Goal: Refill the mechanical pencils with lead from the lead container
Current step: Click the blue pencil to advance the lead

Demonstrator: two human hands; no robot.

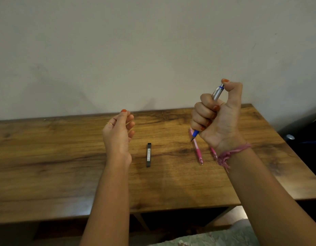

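Left hand (119, 132), centre-left of the frame, is raised above the desk (47, 157) with fingers loosely curled; whether it pinches anything cannot be told. Just right of it and lower, the lead container (149, 155) lies flat — a slim, dark, rigid bar, long axis running from near edge to far edge, nearer the left hand. Further right, two pink pencils (198, 151) lie on the wood-grain surface. Right hand (218, 118) fists a blue-and-silver mechanical pencil (216, 94) — tip down, thumb on the cap.
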